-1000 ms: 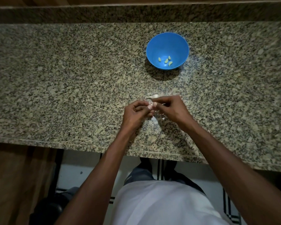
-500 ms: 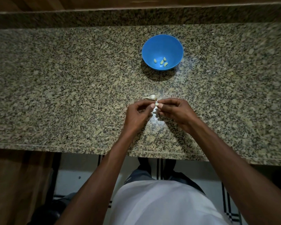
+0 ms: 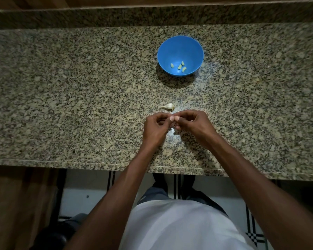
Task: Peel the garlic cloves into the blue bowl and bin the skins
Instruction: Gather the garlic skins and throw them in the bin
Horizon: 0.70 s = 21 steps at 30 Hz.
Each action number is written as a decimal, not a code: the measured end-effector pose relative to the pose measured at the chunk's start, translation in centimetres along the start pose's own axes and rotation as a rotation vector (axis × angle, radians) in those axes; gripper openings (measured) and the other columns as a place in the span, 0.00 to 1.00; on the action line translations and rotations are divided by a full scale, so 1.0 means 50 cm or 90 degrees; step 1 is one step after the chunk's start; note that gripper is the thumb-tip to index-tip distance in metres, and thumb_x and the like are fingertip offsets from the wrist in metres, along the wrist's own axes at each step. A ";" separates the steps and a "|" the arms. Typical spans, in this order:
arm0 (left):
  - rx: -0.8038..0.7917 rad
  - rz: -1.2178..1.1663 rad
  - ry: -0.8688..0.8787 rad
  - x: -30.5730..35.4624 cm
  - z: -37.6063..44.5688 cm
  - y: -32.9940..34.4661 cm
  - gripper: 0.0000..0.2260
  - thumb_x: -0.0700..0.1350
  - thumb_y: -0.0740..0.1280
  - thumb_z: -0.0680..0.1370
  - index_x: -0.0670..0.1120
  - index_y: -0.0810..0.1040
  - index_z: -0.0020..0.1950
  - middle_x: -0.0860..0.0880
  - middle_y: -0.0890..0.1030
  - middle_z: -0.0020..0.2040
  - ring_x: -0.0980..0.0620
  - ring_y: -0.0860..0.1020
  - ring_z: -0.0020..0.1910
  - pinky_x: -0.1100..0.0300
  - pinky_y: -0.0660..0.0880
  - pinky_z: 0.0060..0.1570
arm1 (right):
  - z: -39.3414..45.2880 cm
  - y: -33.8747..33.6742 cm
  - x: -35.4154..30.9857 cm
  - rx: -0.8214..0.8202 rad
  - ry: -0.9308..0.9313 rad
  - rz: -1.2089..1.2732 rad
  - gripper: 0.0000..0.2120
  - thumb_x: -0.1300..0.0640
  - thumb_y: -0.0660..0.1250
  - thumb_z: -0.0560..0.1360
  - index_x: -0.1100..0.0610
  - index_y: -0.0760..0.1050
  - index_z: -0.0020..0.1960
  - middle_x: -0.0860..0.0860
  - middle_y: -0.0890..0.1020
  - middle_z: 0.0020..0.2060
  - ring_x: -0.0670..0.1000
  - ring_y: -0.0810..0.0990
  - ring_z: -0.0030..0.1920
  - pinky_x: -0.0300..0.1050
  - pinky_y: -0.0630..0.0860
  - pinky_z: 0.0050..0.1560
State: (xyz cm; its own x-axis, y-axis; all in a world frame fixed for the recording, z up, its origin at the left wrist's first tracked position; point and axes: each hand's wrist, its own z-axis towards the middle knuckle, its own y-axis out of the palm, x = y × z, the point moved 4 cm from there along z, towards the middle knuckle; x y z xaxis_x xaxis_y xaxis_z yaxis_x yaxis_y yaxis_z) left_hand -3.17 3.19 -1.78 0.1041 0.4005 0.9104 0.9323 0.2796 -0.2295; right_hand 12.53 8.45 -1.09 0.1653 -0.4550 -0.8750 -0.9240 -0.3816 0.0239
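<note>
Above the granite bench (image 3: 65, 98), the left hand (image 3: 154, 129) and the right hand (image 3: 194, 126) pinch one garlic clove (image 3: 173, 116) between their fingertips. Another unpeeled clove (image 3: 168, 106) lies just beyond them; the blue bowl (image 3: 180, 49) – further back – holds four peeled cloves (image 3: 179, 66).

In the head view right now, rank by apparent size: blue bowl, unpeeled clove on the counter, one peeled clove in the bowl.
1. blue bowl
2. unpeeled clove
3. peeled clove; it lies farther from the camera, so the gap may be exaggerated.
</note>
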 end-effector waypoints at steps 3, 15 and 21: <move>0.008 0.065 0.001 -0.014 0.005 -0.005 0.05 0.43 0.75 0.78 0.45 0.85 0.54 0.51 0.86 0.49 0.56 0.85 0.48 0.60 0.83 0.50 | 0.011 -0.014 -0.004 0.040 -0.077 -0.242 0.05 0.56 0.75 0.79 0.57 0.86 0.52 0.51 0.88 0.41 0.50 0.88 0.41 0.47 0.86 0.44; 0.025 0.327 0.122 -0.043 0.043 -0.016 0.07 0.38 0.71 0.78 0.47 0.79 0.55 0.50 0.79 0.50 0.55 0.78 0.46 0.53 0.82 0.52 | 0.035 0.072 -0.039 -0.028 -0.303 -0.924 0.13 0.68 0.60 0.83 0.59 0.71 0.41 0.53 0.71 0.33 0.50 0.68 0.30 0.47 0.71 0.31; 0.016 0.317 0.120 -0.049 0.047 -0.018 0.06 0.40 0.72 0.78 0.48 0.79 0.53 0.50 0.80 0.49 0.55 0.79 0.46 0.53 0.82 0.50 | 0.028 0.092 -0.059 -0.072 -0.281 -0.954 0.13 0.69 0.58 0.83 0.58 0.66 0.41 0.51 0.62 0.31 0.47 0.61 0.29 0.45 0.61 0.32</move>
State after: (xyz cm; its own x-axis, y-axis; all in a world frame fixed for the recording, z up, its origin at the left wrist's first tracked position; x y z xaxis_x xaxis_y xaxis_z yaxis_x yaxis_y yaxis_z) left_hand -5.10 4.02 -4.60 0.5947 0.3273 0.7343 0.7456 0.1170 -0.6560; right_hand 7.31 9.18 0.94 0.7456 0.6355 -0.2006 0.0165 -0.3186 -0.9477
